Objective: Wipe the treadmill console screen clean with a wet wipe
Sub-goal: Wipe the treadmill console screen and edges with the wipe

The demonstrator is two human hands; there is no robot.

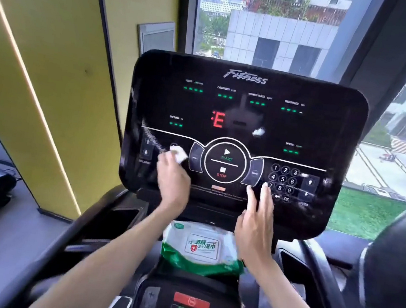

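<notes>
The left hand (172,178) is curled round a white wet wipe (179,154), which sticks out above the fingers, and presses it to the lower left part of the console screen (248,108), just left of the round START/STOP dial. The hand is blurred. The right hand (256,219) is flat, fingers straight and close together, its tips touching the console under the number keypad (283,179).

The glossy black screen shows pale streaks at its left side, green dashes and a red E near the middle. A yellow wall (42,57) stands at the left; behind the console a window (276,29) looks out on buildings and a lawn.

A green and white pack of wipes (202,248) lies on the ledge below the console, between the forearms. Nearer the camera is a lower control panel (191,306) with a red button above a green one.
</notes>
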